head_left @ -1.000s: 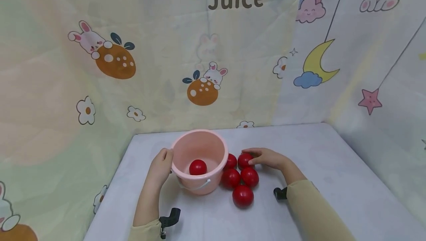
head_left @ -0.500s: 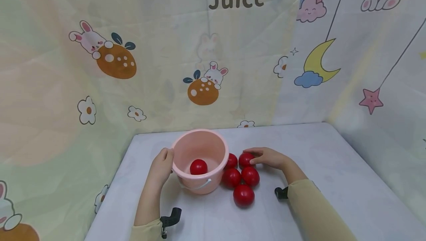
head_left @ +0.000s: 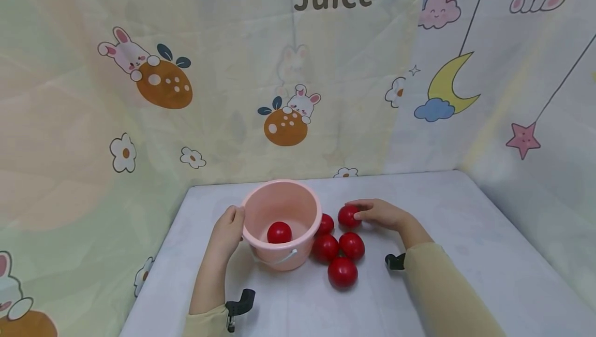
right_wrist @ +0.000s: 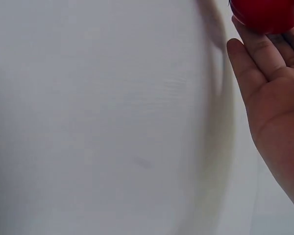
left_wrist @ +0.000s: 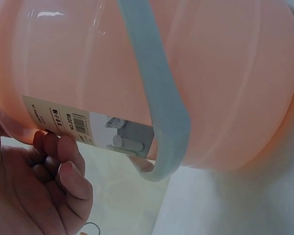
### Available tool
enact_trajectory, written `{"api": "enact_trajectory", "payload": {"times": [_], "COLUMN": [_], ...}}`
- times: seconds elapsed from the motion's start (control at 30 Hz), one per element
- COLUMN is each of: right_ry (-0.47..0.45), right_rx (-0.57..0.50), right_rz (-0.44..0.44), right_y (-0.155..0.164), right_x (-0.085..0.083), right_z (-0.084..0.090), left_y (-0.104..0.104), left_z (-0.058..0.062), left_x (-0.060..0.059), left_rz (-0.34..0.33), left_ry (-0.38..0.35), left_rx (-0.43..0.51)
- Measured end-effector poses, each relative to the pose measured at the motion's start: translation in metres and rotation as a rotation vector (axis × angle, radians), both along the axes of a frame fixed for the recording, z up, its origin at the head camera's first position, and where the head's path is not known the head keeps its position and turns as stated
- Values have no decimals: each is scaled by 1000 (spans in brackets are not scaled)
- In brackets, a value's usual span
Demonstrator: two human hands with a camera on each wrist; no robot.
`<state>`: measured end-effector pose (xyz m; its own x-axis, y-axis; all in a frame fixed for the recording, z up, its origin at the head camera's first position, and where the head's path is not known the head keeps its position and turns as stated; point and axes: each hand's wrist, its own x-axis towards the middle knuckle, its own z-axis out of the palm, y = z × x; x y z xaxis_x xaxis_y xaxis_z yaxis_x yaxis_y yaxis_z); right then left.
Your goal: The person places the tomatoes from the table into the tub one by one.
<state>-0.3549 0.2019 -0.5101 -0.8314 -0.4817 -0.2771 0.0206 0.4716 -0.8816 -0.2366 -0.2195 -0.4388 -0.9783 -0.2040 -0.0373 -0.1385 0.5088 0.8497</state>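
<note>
The pink bucket [head_left: 281, 223] stands upright on the white table [head_left: 447, 207], toward the table's left half and back from the near edge. The left hand [head_left: 226, 233] grips its left side, fingers curled against the wall just under the rim; the left wrist view shows those fingers [left_wrist: 68, 161] pressed to the bucket's wall beside a label [left_wrist: 83, 127], with the pale handle [left_wrist: 157, 98] hanging down across the outside. 1 red ball [head_left: 279, 232] lies in the bottom of the bucket.

The right hand [head_left: 382, 214] pinches another red ball, the held ball [head_left: 348, 216], with its fingers curled round it, just right of the bucket. In the right wrist view only the ball's lower edge and the fingertips [right_wrist: 252, 49] touching it show, so whether it is off the table I cannot tell.

4 more red balls sit packed against the bucket's right side: 1 small-looking ball [head_left: 325, 224] touching the wall, 2 in the middle [head_left: 325, 247] [head_left: 352, 245], and 1 nearest the person [head_left: 342, 272]. They lie between the bucket and the right forearm.

The table's right half and its far strip are open room. A patterned curtain [head_left: 139, 119] closes the back and both sides, close along the table's edges.
</note>
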Motion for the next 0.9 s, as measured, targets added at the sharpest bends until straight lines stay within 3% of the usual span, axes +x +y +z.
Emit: {"api": "enact_trajectory", "payload": {"times": [0.27,0.5,0.67,0.9], "right_ry": [-14,31,75,58], "right_rx": [-33,-74,-99,-228], "right_rz": [-34,-28,-21,25], "right_y": [3,-2,-11,-41], "right_x": [-13,-23,-28,-34], "right_z": [36,73,100,136], "left_y": [1,1,0,-1], "left_z": [2,2,1,-1], "left_x": [1,1,1,1], "left_rz": [-5,-3,-7,-14], "left_ry": [0,-4,0,-1], "left_rx": [-9,-4,-6,-10]}}
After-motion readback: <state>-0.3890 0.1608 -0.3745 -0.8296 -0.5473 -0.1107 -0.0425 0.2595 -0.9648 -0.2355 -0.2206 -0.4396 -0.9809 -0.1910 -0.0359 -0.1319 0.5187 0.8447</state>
